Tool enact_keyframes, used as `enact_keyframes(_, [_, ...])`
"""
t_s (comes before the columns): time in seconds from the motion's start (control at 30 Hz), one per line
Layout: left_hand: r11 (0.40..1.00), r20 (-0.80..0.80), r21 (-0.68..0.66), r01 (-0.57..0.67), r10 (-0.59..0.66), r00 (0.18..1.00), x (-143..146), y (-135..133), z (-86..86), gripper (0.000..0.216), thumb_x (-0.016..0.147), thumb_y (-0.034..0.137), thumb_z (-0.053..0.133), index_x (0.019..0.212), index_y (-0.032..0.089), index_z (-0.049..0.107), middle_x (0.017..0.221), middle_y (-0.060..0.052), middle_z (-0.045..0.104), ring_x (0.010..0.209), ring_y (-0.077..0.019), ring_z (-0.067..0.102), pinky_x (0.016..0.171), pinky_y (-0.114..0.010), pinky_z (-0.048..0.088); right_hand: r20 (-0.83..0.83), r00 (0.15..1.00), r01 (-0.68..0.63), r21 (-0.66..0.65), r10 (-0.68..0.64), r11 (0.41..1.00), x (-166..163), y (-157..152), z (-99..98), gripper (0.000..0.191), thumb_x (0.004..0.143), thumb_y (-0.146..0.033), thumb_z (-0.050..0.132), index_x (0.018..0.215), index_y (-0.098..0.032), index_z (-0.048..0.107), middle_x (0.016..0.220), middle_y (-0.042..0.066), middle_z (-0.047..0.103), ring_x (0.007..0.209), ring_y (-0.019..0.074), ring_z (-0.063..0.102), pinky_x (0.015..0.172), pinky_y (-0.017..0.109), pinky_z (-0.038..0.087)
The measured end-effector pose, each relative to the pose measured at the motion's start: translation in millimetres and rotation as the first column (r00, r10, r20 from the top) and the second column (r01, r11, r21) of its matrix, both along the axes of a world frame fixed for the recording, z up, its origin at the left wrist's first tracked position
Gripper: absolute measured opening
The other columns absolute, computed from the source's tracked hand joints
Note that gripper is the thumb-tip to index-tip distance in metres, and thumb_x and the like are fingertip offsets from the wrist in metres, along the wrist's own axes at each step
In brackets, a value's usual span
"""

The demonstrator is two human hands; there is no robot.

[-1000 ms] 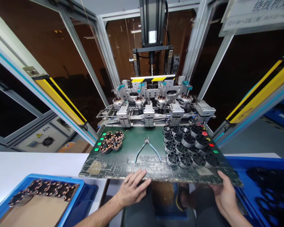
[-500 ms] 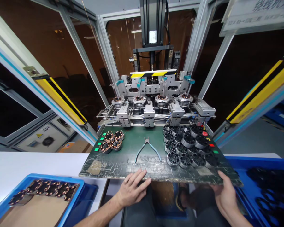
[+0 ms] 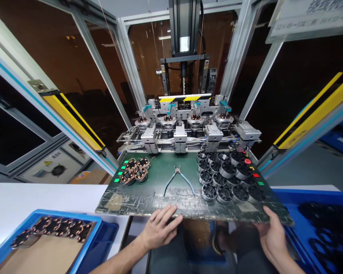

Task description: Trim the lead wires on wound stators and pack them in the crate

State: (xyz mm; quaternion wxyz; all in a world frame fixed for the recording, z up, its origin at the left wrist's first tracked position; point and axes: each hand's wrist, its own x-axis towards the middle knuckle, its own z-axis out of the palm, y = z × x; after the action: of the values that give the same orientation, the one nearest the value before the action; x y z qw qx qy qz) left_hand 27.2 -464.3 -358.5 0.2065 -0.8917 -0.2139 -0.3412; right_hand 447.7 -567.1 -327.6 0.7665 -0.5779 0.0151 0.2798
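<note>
My left hand (image 3: 162,226) lies at the front edge of the green worktable (image 3: 157,203), its fingers stretched out and holding nothing. At the front right corner, my right hand (image 3: 274,234) has its thumb on the table's edge and its fingers tucked under it, partly hidden. Blue-handled cutting pliers (image 3: 177,179) lie spread on the tabletop, beyond my left hand. Several copper-wound stators (image 3: 134,172) sit at the left of the table. At the right, black and silver unwound stator cores (image 3: 224,193) stand in rows, some stacked.
Behind the table stands a winding machine (image 3: 180,139) with stators in its stations and a striped bar (image 3: 185,98) above. Yellow side guards (image 3: 74,121) flank it. A blue bin (image 3: 94,236) with wound stators is at the left; another blue bin (image 3: 293,207) holds black parts at the right.
The machine's striped bar and the plate carrying it have moved down towards the stations. Both my hands, the pliers and the stators on the table have stayed put.
</note>
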Motion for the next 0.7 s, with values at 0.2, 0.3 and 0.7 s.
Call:
enact_keyframes(0.2, [1.000,0.007,-0.011,0.003,-0.003,1.000,-0.1,-0.2,1.2,0.060,0.091,0.043,0.089,0.150,0.038,0.078,0.178,-0.002,0.060,0.172,-0.0245,0.046,0.141,-0.038,0.030,-0.003,1.000,-0.004,-0.004,0.004,1.000,0.6,-0.2,-2.5,0.058,0.058,-0.052,0.099,0.106,-0.025,0.080,0.117,0.005,0.084,0.128,0.0404,0.077,0.104,0.056,0.070])
enact_keyframes(0.3, [0.999,0.015,-0.029,0.015,-0.014,1.000,-1.4,0.1,-1.7,0.056,0.093,0.043,0.089,0.149,0.037,0.079,0.181,-0.003,0.057,0.168,-0.0235,0.051,0.139,-0.038,0.030,-0.006,1.000,0.006,-0.006,-0.006,1.000,0.6,0.0,-2.8,0.058,0.058,-0.052,0.099,0.106,-0.025,0.080,0.116,0.004,0.084,0.127,0.0396,0.078,0.105,0.055,0.069])
enact_keyframes(0.7, [0.999,0.036,-0.034,0.038,-0.037,0.999,2.3,1.0,3.2,0.050,0.095,0.040,0.086,0.145,0.035,0.082,0.180,-0.004,0.058,0.165,-0.0228,0.053,0.140,-0.039,0.028,0.007,1.000,0.008,-0.019,-0.007,1.000,3.8,-2.0,-6.9,0.056,0.060,-0.051,0.097,0.104,-0.024,0.078,0.112,0.004,0.084,0.121,0.0383,0.080,0.102,0.054,0.070])
